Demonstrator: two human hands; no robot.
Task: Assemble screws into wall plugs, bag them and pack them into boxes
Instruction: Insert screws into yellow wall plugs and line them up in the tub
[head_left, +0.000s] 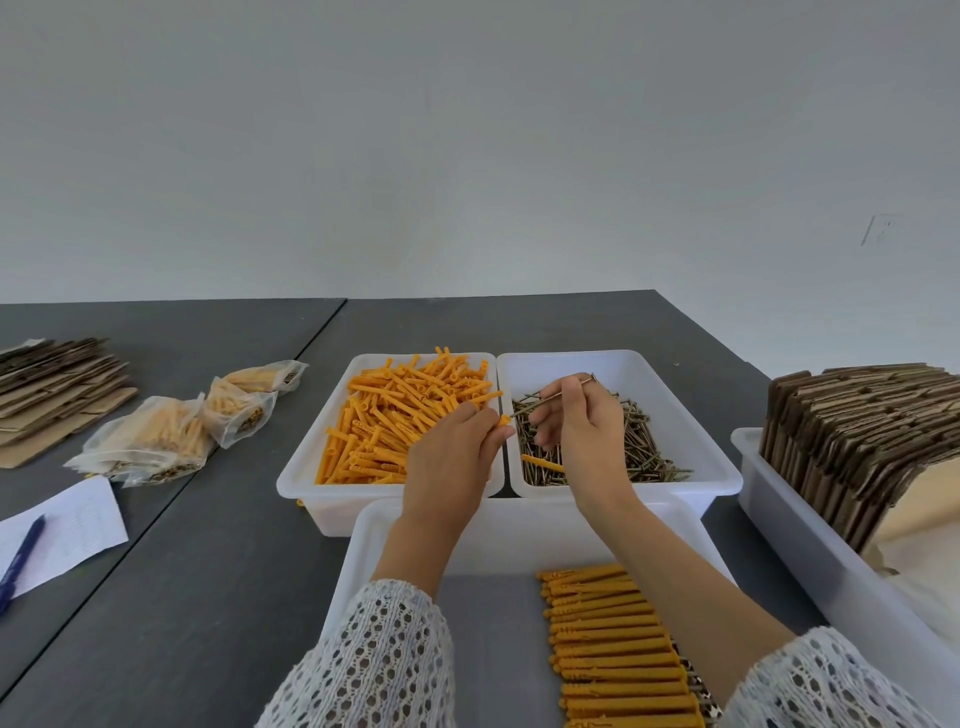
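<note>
Left hand: the left hand (451, 457), centre of the frame, pinches an orange wall plug (503, 420) between its fingertips; only the plug's tip shows past the fingers.
Right hand: the right hand (576, 423) grips a single screw (551, 398), its point aimed at the plug's open end, its head up and to the right.
Supply: loose plugs fill the left tray (311, 467) and loose screws the right tray (722, 467), both centre frame on the dark counter (208, 571).
Finished: assembled plugs (618, 649) lie in a row in the near tray (363, 540), lower centre; filled bags (171, 431) sit at mid left.
Risk: the screw point could miss the small opening and skid off, or the plug could slip from so light a pinch and drop into the screws, where one stray plug (543, 462) already lies.
Hidden: the plug's opening is covered by the fingers, so whether the point has entered I cannot tell; the row of assembled plugs is cut off at the bottom edge.
</note>
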